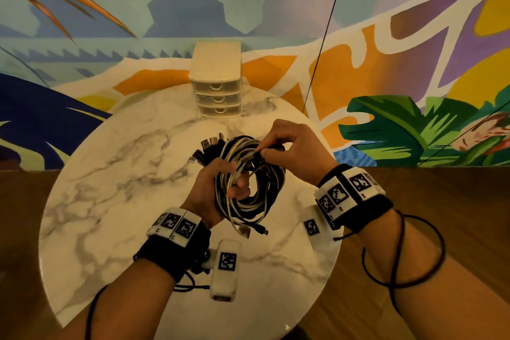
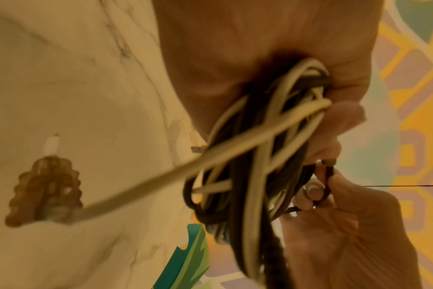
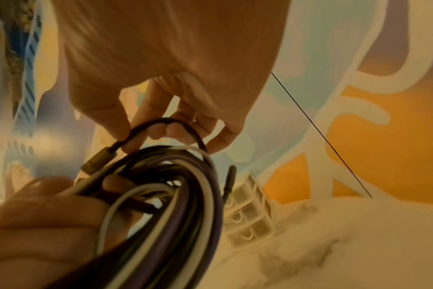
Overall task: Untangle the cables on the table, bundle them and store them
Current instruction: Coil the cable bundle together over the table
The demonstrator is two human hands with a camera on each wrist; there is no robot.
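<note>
A coil of black and white cables (image 1: 255, 190) hangs above the middle of the round marble table (image 1: 110, 174). My left hand (image 1: 220, 188) grips the coil's left side, fingers curled through the loops (image 2: 260, 156). My right hand (image 1: 278, 143) pinches a thin black cable end (image 3: 161, 122) at the coil's top, near a plug (image 3: 99, 160). Several plug ends (image 1: 209, 146) stick out at the coil's upper left, and two loose ends (image 1: 251, 229) dangle below it.
A small cream drawer unit (image 1: 218, 83) with three shut drawers stands at the table's far edge against a painted wall. A thin black line (image 1: 325, 36) runs down the wall to the right of it. Wooden floor (image 1: 441, 215) surrounds the table.
</note>
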